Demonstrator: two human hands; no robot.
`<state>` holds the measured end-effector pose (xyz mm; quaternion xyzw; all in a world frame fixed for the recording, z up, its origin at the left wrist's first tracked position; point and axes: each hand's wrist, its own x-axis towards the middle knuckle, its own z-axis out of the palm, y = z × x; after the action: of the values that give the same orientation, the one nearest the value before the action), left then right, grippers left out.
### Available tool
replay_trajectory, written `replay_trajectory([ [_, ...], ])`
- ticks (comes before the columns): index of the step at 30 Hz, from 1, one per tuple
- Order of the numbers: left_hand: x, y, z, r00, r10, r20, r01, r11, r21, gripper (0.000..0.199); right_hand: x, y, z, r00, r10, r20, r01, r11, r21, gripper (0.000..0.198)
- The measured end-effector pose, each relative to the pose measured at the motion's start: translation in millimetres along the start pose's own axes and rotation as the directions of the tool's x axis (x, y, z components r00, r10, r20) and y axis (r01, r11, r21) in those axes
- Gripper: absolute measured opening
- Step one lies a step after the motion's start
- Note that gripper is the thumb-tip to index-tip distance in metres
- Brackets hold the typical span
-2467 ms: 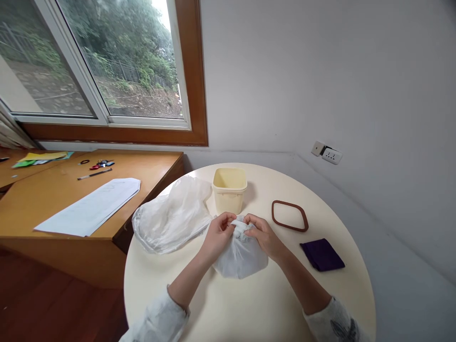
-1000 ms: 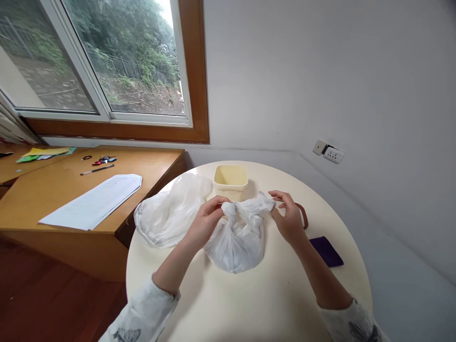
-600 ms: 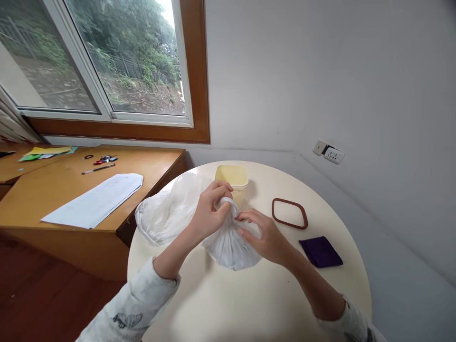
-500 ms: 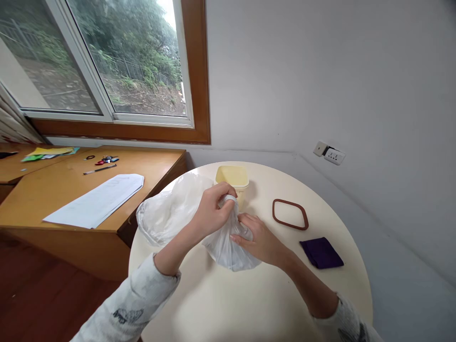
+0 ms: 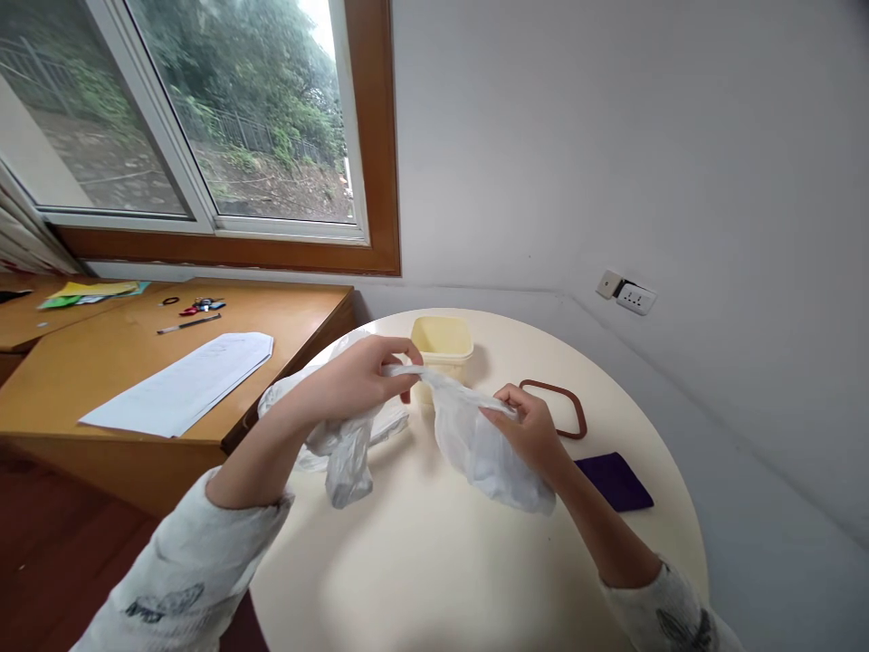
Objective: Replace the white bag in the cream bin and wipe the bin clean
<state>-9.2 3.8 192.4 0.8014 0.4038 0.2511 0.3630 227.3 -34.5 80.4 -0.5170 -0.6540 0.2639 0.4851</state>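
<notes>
White plastic bag stretched between the two hands, its bulk hanging beneath the right fingers, which pinch its upper edge. Left fingers grip its narrow gathered end. Yellow tub stands just beyond the left fingers.

White translucent plastic bag, upper edge gathered into a narrow band stretched in front of the yellow tub, loose body sagging to the tub's front right, crumpled bunch to its front left, perhaps the same bag.
</notes>
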Motion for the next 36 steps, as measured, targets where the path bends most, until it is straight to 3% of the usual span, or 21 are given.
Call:
replay_trajectory([
  [5,-2,3,-5,0.985,-0.077,0.158,0.086,0.995,-0.056,0.016,5,7,-9,1.0,-0.014,-0.024,0.014,1.0,0.024,0.018],
  [9,0,-3,5,0.969,-0.04,0.245,0.117,0.944,-0.31,0.026,7,12,-9,0.994,-0.021,0.105,0.028,0.998,-0.057,0.02],
  [12,0,-18,13,0.948,0.025,0.317,0.105,0.916,-0.388,0.026,4,17,-8,0.985,-0.022,0.172,0.05,0.986,-0.158,0.018],
  [14,-1,-32,19,0.935,0.005,0.354,0.151,0.898,-0.413,0.028,-3,20,-10,0.983,-0.01,0.183,0.051,0.974,-0.219,0.021],
  [17,-5,-55,29,0.924,-0.043,0.38,0.222,0.87,-0.441,0.037,-20,23,-18,0.972,0.049,0.229,0.022,0.954,-0.299,0.058],
  [19,-7,-71,38,0.939,-0.05,0.34,0.187,0.905,-0.382,0.043,-36,28,-24,0.954,0.113,0.277,-0.015,0.943,-0.333,0.087],
  [23,-7,-99,62,0.965,-0.078,0.251,0.107,0.988,-0.108,0.067,-68,43,-31,0.935,0.223,0.276,-0.111,0.922,-0.37,0.105],
  [27,-1,-112,87,0.967,-0.126,0.224,0.12,0.992,0.039,0.094,-88,55,-28,0.937,0.303,0.172,-0.23,0.908,-0.35,0.094],
  [29,1,-110,97,0.972,-0.083,0.222,0.072,0.996,0.058,0.092,-93,57,-25,0.931,0.343,0.125,-0.29,0.902,-0.321,0.082],
  [33,2,-99,112,0.984,0.051,0.171,-0.058,0.998,0.032,0.05,-94,54,-18,0.929,0.367,0.034,-0.347,0.902,-0.255,0.033],
  [36,1,-89,119,0.996,0.051,0.077,-0.055,0.998,0.043,0.02,-90,48,-13,0.931,0.356,0.078,-0.344,0.929,-0.136,0.007],
])
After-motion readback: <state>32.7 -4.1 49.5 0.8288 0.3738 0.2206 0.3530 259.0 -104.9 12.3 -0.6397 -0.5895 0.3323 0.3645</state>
